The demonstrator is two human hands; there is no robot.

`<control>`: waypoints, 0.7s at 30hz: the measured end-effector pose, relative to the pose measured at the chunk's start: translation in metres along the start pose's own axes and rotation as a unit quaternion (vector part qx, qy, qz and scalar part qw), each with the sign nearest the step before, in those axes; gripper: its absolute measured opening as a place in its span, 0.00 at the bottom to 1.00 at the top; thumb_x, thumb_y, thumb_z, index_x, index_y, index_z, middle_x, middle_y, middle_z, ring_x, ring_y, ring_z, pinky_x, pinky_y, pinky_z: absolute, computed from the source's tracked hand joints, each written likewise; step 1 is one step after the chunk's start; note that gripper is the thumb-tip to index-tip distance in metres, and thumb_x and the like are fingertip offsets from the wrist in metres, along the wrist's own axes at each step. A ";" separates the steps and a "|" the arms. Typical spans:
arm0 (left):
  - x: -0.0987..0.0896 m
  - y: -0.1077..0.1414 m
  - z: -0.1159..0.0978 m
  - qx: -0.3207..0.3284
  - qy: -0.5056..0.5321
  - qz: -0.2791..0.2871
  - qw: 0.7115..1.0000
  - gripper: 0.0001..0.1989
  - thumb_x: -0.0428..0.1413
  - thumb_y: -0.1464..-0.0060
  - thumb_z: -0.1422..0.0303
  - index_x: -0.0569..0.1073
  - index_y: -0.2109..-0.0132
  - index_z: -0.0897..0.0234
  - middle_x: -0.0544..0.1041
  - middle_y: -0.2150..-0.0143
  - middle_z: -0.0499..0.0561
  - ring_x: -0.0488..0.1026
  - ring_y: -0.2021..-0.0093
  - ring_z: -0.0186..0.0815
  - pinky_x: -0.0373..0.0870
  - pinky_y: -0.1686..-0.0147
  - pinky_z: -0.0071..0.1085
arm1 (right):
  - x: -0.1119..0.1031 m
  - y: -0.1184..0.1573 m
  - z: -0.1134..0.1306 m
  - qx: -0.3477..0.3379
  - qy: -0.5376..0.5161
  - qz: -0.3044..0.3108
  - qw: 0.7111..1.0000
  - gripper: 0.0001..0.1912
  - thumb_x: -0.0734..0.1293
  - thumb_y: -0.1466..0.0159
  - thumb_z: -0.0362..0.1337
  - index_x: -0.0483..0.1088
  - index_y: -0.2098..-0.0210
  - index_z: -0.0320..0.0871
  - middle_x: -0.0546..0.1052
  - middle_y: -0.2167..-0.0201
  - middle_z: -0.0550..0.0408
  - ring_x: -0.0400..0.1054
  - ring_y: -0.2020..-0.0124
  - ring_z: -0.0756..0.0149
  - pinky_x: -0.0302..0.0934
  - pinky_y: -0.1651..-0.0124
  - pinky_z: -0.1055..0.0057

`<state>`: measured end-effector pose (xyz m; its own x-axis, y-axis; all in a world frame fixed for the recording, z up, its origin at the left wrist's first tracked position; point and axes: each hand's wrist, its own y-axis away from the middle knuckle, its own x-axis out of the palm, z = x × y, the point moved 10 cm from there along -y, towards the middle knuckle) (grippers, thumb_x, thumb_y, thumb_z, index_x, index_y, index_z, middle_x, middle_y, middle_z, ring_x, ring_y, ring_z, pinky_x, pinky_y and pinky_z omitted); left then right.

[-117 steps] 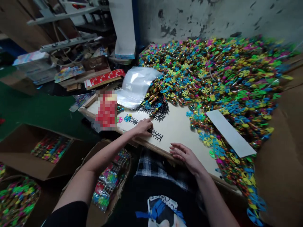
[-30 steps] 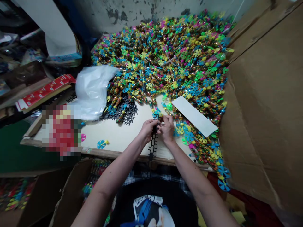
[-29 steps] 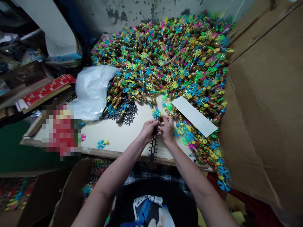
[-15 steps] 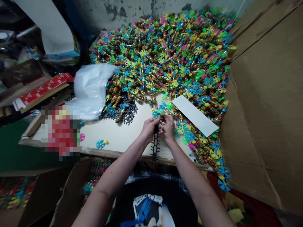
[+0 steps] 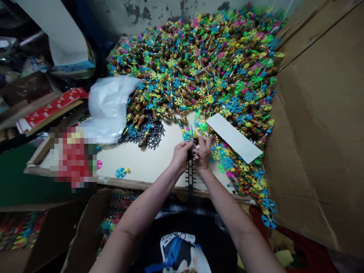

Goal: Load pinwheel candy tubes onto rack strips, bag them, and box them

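My left hand (image 5: 180,157) is clenched around the upper end of a black plastic toothed strip (image 5: 190,178), and my right hand (image 5: 203,152) pinches a clear candy-filled tube (image 5: 195,139) against it, above the cream board (image 5: 148,163). The strip's long axis points straight away from me, its lower teeth bare, while a large heap of pinwheel-topped candy tubes (image 5: 199,64) fills the upper right of the frame.

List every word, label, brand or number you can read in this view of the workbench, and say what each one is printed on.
No text can be read.
Red carton strip: white printing, too small to read.
Box with blue band: printing too blurred to read.
Red packet: pixelated, unreadable.
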<state>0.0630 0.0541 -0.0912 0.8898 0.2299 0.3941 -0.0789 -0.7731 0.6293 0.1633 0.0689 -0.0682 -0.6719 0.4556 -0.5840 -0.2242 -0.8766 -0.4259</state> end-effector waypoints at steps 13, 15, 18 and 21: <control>-0.003 -0.008 0.008 -0.067 -0.015 0.050 0.996 0.12 0.58 0.50 0.62 0.68 0.70 0.66 0.70 0.82 0.46 0.68 0.85 0.29 0.64 0.83 0.23 | 0.000 0.001 -0.001 -0.004 -0.006 -0.012 1.000 0.21 0.56 0.39 0.27 0.71 0.51 0.45 0.67 0.59 0.48 0.64 0.57 0.61 0.63 0.53 0.64; -0.007 -0.011 0.005 -0.067 0.000 0.063 0.996 0.13 0.59 0.51 0.60 0.69 0.69 0.67 0.71 0.80 0.47 0.71 0.81 0.31 0.65 0.82 0.24 | -0.003 0.001 0.007 -0.035 0.000 -0.019 0.999 0.20 0.58 0.38 0.28 0.72 0.51 0.48 0.68 0.60 0.50 0.63 0.58 0.62 0.63 0.53 0.64; -0.013 -0.016 -0.004 -0.032 0.034 0.068 0.997 0.12 0.62 0.55 0.64 0.69 0.69 0.67 0.72 0.78 0.48 0.73 0.77 0.32 0.65 0.80 0.23 | -0.007 0.004 0.024 -0.100 0.002 -0.030 0.994 0.16 0.60 0.36 0.30 0.74 0.53 0.48 0.69 0.61 0.50 0.64 0.58 0.62 0.63 0.53 0.64; -0.020 -0.020 -0.010 -0.015 0.053 0.072 0.996 0.11 0.63 0.57 0.68 0.69 0.69 0.67 0.72 0.78 0.47 0.71 0.79 0.29 0.65 0.80 0.22 | -0.004 0.005 0.035 -0.135 -0.019 -0.004 0.991 0.15 0.61 0.35 0.35 0.73 0.50 0.47 0.70 0.60 0.49 0.65 0.58 0.62 0.64 0.52 0.63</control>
<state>0.0424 0.0710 -0.1047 0.8159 0.1801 0.5495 -0.2174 -0.7850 0.5801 0.1396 0.0578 -0.0436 -0.6982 0.4524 -0.5549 -0.0369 -0.7968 -0.6031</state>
